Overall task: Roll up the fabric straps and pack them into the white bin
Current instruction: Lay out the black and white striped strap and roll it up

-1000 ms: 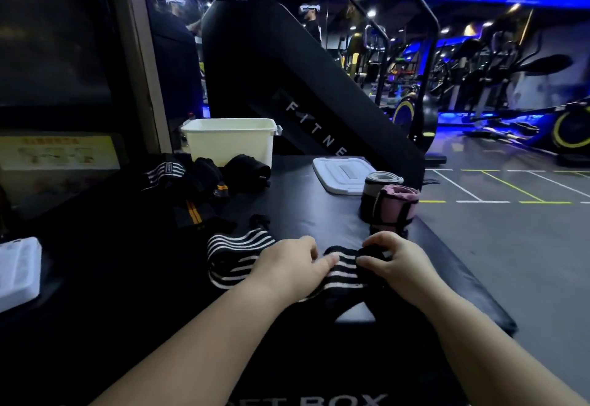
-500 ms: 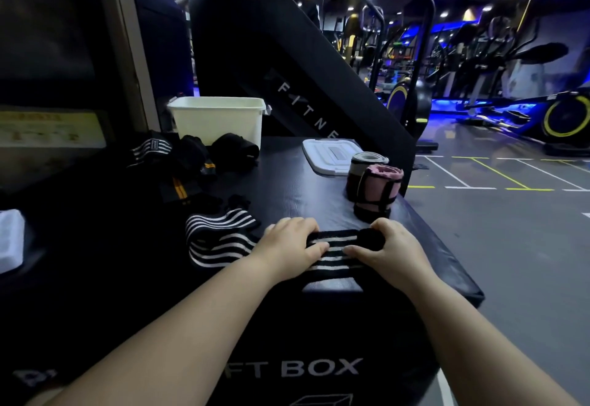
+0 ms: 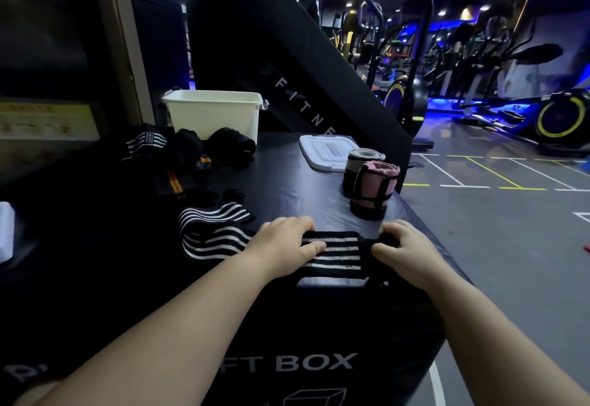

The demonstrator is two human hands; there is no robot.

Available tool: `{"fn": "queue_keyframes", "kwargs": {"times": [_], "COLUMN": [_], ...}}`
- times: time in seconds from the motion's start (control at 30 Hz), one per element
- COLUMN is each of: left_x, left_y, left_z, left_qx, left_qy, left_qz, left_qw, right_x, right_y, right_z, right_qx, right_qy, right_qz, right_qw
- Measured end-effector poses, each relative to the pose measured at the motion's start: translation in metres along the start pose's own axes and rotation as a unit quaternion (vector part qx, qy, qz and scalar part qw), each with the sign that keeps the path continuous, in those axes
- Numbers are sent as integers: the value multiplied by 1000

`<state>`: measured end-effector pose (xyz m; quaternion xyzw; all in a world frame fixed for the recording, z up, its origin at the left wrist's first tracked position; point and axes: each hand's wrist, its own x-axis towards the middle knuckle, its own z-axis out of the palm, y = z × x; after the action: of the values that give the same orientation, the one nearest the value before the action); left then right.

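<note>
A black strap with white stripes (image 3: 335,254) lies flat at the near edge of the black soft box (image 3: 287,179). My left hand (image 3: 284,244) presses on its left part, fingers over the far edge. My right hand (image 3: 405,250) grips the strap's black right end, fingers curled round it. The strap's loose length (image 3: 214,230) lies folded to the left. The white bin (image 3: 217,113) stands at the back of the box. Two rolled straps, one pink (image 3: 375,187) and one grey (image 3: 357,163), stand upright at the right.
Several dark straps (image 3: 182,156) lie heaped in front of the bin. The bin's white lid (image 3: 325,151) lies flat behind the rolls. A black stair machine (image 3: 287,64) rises behind the box. Gym floor and machines spread to the right.
The strap under my hands now lies stretched flatter along the box edge, and my hands have moved apart. The camera has tilted down and nearer.
</note>
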<state>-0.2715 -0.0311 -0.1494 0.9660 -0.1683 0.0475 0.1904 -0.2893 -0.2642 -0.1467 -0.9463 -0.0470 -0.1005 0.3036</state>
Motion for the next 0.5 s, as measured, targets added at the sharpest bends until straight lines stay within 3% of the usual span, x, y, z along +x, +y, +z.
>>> {"fn": "queue_keyframes", "kwargs": {"times": [0.5], "left_x": [-13], "left_y": [5], "left_z": [1], "left_qx": [65], "left_qy": [59], "left_qz": [-15], "left_qw": [996], "right_x": [0], "right_y": [26], "right_z": [-20], "right_qx": [22], "right_qy": [80], "right_qz": [38], "right_qw": [996]}}
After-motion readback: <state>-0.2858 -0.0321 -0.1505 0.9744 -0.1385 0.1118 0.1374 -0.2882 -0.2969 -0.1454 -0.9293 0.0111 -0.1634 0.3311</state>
